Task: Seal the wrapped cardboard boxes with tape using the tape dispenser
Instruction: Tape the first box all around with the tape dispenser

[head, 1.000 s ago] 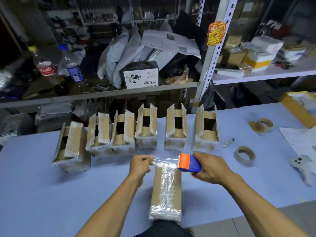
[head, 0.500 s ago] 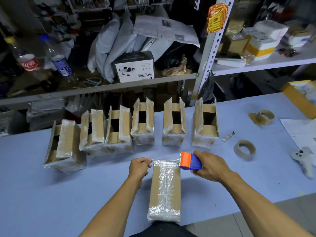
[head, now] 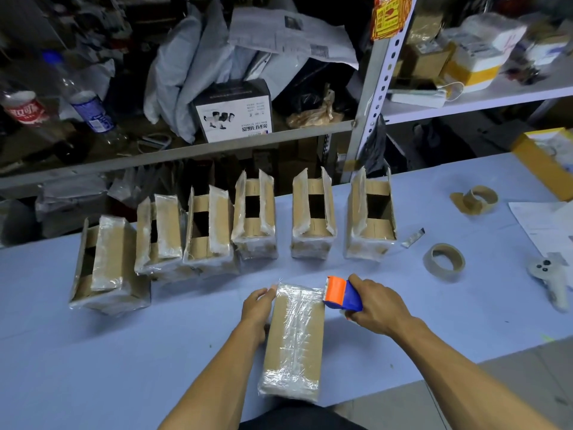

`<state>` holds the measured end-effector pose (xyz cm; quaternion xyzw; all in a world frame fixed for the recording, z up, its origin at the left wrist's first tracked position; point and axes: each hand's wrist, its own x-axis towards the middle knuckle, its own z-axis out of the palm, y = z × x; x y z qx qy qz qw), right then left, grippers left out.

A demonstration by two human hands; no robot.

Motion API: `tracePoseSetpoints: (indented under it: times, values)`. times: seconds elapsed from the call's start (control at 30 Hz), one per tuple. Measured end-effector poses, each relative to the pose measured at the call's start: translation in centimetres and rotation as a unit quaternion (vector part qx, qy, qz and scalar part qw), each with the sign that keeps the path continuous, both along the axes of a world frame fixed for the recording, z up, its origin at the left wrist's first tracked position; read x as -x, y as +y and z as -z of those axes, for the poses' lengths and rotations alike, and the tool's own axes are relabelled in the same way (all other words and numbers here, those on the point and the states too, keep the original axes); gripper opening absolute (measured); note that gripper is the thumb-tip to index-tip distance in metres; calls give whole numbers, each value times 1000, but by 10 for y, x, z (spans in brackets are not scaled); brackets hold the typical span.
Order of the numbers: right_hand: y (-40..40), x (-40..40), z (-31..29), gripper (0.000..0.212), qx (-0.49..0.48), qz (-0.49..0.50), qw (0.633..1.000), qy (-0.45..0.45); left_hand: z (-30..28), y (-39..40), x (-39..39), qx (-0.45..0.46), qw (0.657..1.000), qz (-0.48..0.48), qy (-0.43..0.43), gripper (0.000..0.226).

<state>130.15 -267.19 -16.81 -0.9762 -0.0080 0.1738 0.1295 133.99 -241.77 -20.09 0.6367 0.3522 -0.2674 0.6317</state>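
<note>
A closed cardboard box (head: 293,339) wrapped in clear film lies lengthwise on the blue table (head: 93,352) in front of me. My right hand (head: 376,302) grips the orange-and-blue tape dispenser (head: 341,293) at the box's far right corner. A strip of clear tape runs from it across the box's far end. My left hand (head: 255,305) presses the tape's free end against the far left edge of the box. Behind stands a row of several film-wrapped boxes (head: 313,218) with their flaps open.
Two tape rolls (head: 444,261) (head: 474,198) lie on the table to the right, with a small metal strip (head: 413,238), white papers (head: 545,226) and a pale controller (head: 553,276). Cluttered metal shelves (head: 186,148) run behind the table. The table's near edge cuts diagonally at lower right.
Both hands have lowered the stretched tape onto the box's far end. My left hand has dropped from above the box to its left edge, and the dispenser now sits at the right corner.
</note>
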Motion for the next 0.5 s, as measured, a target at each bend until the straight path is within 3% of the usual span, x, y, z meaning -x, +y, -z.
tracePoseSetpoints:
  times: [0.07,0.17,0.2,0.3,0.43,0.5]
  values:
    - [3,4,1,45,-16,18,1000,0,-2,-3,0,-5,1000,24,4,39]
    - [4,7,1,45,-24,27,999,-3,-5,-10,0,-161,982,65,-79,45]
    - [4,8,1,45,-25,29,999,-4,-9,-12,3,-172,975,89,-107,48]
    - [6,8,2,46,-30,33,999,-6,-14,-20,12,-141,959,203,-142,47]
    - [4,10,3,45,-32,31,999,-11,-11,-17,15,-136,953,202,-179,28]
    - [-1,10,1,45,-33,16,999,-23,-10,-15,13,-131,952,202,-188,28]
